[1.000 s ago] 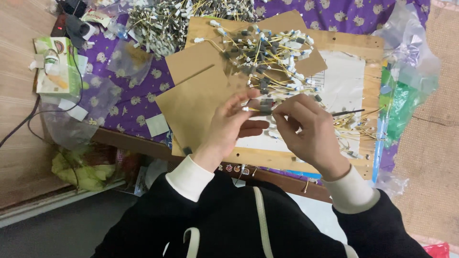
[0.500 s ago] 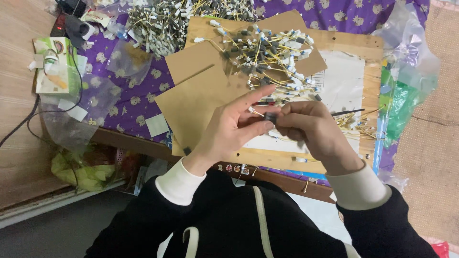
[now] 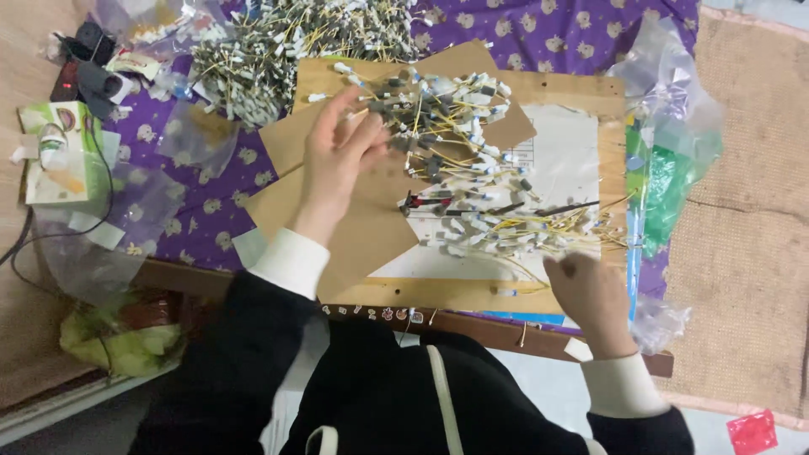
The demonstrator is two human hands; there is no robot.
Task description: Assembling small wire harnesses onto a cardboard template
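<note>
The left hand [image 3: 335,160] is stretched forward and away from the body, back of the hand facing the camera, fingers loosely spread and slightly curled, the index finger pointing furthest ahead. Its wrist runs straight back into a white cuff and a black sleeve. The right hand [image 3: 590,297] sits much nearer the torso and well apart from the left, drawn into a loose fist with the knuckles up, its wrist likewise ending in a white cuff under black sleeve.

This looks like a small home work table: heaps of little yellow wires [image 3: 472,160] lie on a wooden board [image 3: 472,291], over a purple flowered cloth [image 3: 581,34].
</note>
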